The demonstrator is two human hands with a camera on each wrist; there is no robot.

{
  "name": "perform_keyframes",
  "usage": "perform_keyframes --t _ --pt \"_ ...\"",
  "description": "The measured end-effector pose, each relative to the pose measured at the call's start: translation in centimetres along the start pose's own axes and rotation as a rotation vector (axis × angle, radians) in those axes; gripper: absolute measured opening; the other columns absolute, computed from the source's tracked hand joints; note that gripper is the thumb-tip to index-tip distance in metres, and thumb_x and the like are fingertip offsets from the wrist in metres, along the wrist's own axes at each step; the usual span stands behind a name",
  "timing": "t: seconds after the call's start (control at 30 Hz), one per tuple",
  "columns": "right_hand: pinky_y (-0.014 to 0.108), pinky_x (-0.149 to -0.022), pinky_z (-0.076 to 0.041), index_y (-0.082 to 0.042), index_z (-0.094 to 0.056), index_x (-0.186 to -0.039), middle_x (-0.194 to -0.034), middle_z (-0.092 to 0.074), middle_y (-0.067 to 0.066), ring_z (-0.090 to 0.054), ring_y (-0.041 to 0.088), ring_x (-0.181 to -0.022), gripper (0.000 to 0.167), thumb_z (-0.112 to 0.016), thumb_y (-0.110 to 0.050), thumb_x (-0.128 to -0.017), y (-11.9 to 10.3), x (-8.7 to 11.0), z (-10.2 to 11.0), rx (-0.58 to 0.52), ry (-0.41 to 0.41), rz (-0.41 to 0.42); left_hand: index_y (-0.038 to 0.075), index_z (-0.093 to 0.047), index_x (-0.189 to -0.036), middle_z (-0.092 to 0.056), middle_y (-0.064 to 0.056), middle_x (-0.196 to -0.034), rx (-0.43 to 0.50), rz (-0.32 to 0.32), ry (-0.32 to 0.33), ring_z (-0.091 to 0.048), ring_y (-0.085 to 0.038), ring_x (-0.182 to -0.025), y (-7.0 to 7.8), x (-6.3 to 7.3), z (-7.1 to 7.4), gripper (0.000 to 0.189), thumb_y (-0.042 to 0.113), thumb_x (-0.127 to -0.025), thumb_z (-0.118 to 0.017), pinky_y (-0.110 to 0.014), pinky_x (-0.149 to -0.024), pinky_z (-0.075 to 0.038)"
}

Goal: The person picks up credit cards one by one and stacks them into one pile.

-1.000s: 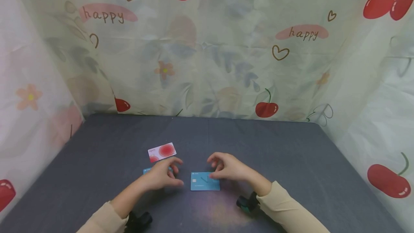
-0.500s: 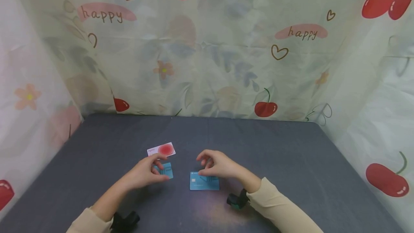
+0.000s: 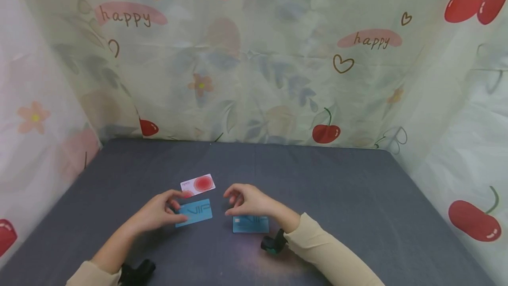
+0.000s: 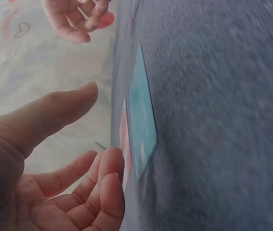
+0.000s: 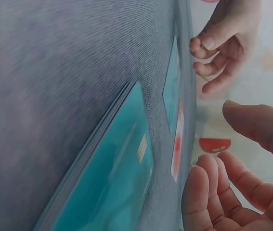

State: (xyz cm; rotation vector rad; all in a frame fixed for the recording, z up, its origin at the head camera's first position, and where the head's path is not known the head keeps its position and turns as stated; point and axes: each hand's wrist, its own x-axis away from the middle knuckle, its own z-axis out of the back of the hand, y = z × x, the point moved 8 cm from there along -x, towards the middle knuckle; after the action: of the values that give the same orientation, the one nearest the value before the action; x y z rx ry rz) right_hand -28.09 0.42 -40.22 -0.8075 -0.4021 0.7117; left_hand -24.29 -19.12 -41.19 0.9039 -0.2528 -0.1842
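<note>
My left hand (image 3: 160,211) hovers over the left end of a light-blue card (image 3: 200,211) marked VIP, thumb and fingers apart, holding nothing. Just behind that card lies a pink and white card (image 3: 198,184) with red circles. To the right, my right hand (image 3: 254,202) hangs above a blue stack of cards (image 3: 251,226), covering its far edge in the head view. The right wrist view shows several layered edges in this stack (image 5: 112,168) and a gold chip on the top card. No card sits between the right thumb and fingers.
A dark grey cloth (image 3: 325,189) covers the table. A curtain (image 3: 262,78) printed with cherries and "happy" stands behind it and along both sides. Black wrist cameras are strapped under both forearms, low over the cloth.
Both hands have moved left. The left hand has drawn away from the middle, uncovering most of the VIP card. The right hand has crossed over the stack. The cards stay where they were.
</note>
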Motion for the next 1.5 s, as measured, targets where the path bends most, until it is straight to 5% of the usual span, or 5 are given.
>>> perform_keyframes --t 0.3,0.7,1.5 --pt "0.016 -0.066 -0.047 -0.004 -0.059 -0.111 -0.090 -0.060 0.008 -0.055 0.009 -0.074 0.039 -0.075 -0.013 -0.077 -0.3 -2.2 -1.6 0.004 -0.024 -0.049 -0.008 -0.048 -0.120 -0.056 -0.009 -0.087 -0.040 0.049 0.010 -0.052 -0.015 -0.068 -1.9 0.2 0.6 0.060 0.018 -0.074 -0.077 -0.023 -0.058 -0.042" --pt "0.017 -0.064 -0.044 -0.004 -0.057 -0.108 -0.087 -0.059 0.005 -0.051 0.009 -0.072 0.044 -0.079 -0.008 -0.071 -0.1 -4.5 -2.9 0.020 -0.017 -0.127 -0.008 -0.049 -0.118 -0.053 -0.007 -0.083 -0.090 0.097 0.029 -0.048 -0.015 -0.065 -2.6 0.0 0.5 0.062 0.016 -0.070 -0.080 -0.025 -0.058 -0.038" --pt "0.020 -0.068 -0.042 -0.009 -0.056 -0.102 -0.087 -0.054 0.002 -0.048 0.012 -0.077 0.042 -0.082 -0.013 -0.069 0.1 -5.2 -3.8 0.213 0.003 -0.225 -0.004 -0.055 -0.110 -0.050 -0.007 -0.082 -0.135 0.150 0.045 -0.046 -0.017 -0.071 -2.9 -0.4 0.4 0.055 0.018 -0.067 -0.083 -0.027 -0.059 -0.036"
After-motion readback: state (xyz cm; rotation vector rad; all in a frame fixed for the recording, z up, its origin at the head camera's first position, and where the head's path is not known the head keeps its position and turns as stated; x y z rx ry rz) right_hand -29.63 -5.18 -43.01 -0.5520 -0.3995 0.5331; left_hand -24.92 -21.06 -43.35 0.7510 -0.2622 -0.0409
